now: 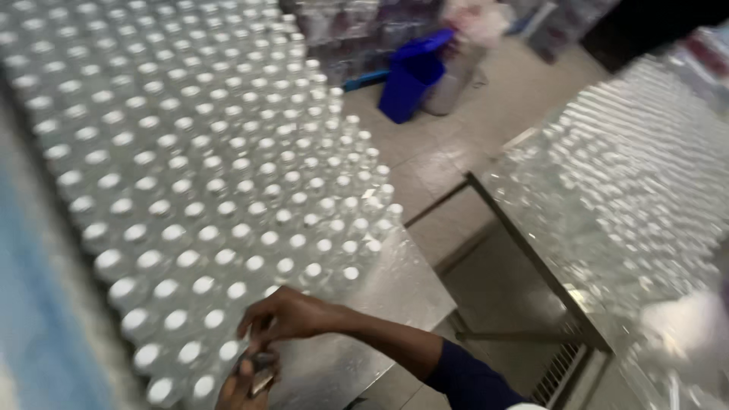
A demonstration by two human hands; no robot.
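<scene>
Clear bottles with white caps, all upright, packed in tight diagonal rows across the steel table. One small bottle sits at the near edge, details blurred.

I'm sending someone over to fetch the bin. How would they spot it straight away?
Start at the big metal table packed with rows of small clear white-capped bottles. Look past its far corner to the tiled floor, where the blue bin stands with its lid tipped up. It is the only solid, bright blue thing among clear and pale ones.
</scene>
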